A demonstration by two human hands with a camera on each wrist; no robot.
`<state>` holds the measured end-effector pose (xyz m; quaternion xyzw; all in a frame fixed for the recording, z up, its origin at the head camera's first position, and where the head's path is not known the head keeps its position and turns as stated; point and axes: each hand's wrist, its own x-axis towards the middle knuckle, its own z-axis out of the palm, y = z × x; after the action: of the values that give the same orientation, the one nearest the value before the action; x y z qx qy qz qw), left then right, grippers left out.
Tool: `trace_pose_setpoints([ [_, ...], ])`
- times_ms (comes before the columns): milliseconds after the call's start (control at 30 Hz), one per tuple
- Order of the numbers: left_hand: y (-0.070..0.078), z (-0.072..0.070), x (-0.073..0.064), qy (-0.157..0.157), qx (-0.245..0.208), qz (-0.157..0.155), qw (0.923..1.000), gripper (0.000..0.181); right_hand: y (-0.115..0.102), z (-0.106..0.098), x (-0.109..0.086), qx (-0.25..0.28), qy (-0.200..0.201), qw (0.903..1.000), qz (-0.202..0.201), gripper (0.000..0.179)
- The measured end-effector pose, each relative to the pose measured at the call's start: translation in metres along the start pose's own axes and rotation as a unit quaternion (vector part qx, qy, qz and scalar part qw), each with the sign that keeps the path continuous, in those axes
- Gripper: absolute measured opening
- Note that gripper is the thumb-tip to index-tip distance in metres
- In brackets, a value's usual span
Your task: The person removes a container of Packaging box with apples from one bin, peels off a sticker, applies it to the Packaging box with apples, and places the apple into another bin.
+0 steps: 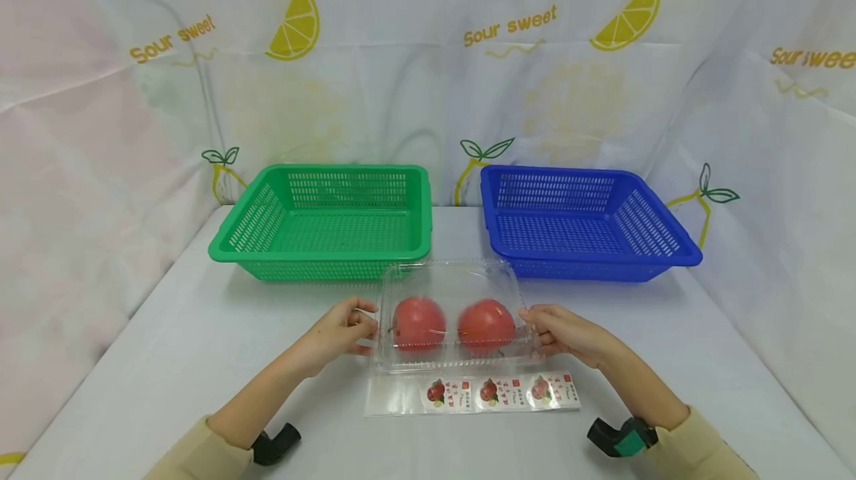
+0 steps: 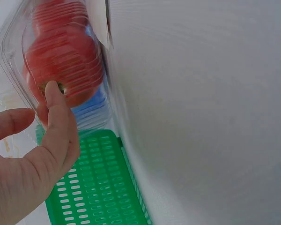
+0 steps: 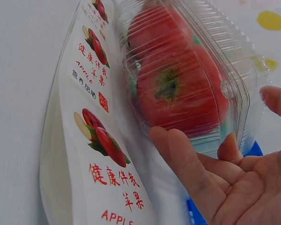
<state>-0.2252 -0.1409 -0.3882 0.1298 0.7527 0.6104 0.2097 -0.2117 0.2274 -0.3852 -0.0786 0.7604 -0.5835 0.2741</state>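
A clear plastic clamshell box (image 1: 455, 272) with two red apples (image 1: 418, 324) inside stands at mid-table, its lid lying over them. At the box's left side is my left hand (image 1: 341, 333), its fingertips against or very near the wall; the thumb stands apart from the fingers in the left wrist view. My right hand (image 1: 565, 333) is at the opposite side. In the right wrist view its fingers (image 3: 182, 150) reach along the box's lower wall, the thumb held away. A strip of apple stickers (image 1: 491, 394) lies just in front of the box.
Behind the box to the left stands a green plastic basket (image 1: 321, 270), and to the right a blue one (image 1: 588, 270). Both sit on the white tabletop (image 1: 167, 361). A printed cloth (image 1: 401, 64) hangs behind and at both sides.
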Motion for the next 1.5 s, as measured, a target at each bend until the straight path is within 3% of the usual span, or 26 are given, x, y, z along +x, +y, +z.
trace_pose_setpoints([
  [367,0.000,-0.003,-0.002,-0.038,0.027,0.002,0.9989,0.041,0.002,0.001,-0.002,-0.002,0.014,0.9999,-0.008,0.032],
  [600,0.001,-0.006,-0.008,-0.051,0.074,-0.021,0.9957,0.042,0.001,0.007,-0.005,-0.036,0.074,0.9966,0.000,0.045],
  [733,0.002,-0.007,-0.012,-0.054,0.123,-0.023,0.9906,0.046,0.002,0.010,-0.008,-0.059,0.111,0.9920,-0.010,0.043],
  [833,0.002,-0.013,-0.018,-0.059,0.167,0.003,0.9842,0.041,0.001,0.012,-0.011,-0.091,0.137,0.9863,-0.020,0.047],
  [900,0.001,-0.018,-0.022,-0.063,0.213,0.023,0.9747,0.038,-0.001,0.013,-0.014,-0.117,0.150,0.9813,-0.025,0.049],
  [1000,0.001,-0.022,-0.029,-0.070,0.284,0.045,0.9551,0.033,-0.005,0.013,-0.019,-0.182,0.172,0.9675,-0.037,0.055],
  [1100,0.000,-0.021,-0.035,-0.080,0.329,0.052,0.9396,0.030,-0.009,0.013,-0.027,-0.257,0.192,0.9456,-0.056,0.058],
  [1333,-0.002,-0.008,-0.051,-0.135,0.359,0.031,0.9229,0.032,-0.020,0.020,-0.042,-0.366,0.243,0.8915,-0.111,0.055],
  [1500,-0.001,0.002,-0.055,-0.136,0.387,0.029,0.9116,0.035,-0.027,0.031,-0.047,-0.414,0.289,0.8475,-0.164,0.050],
])
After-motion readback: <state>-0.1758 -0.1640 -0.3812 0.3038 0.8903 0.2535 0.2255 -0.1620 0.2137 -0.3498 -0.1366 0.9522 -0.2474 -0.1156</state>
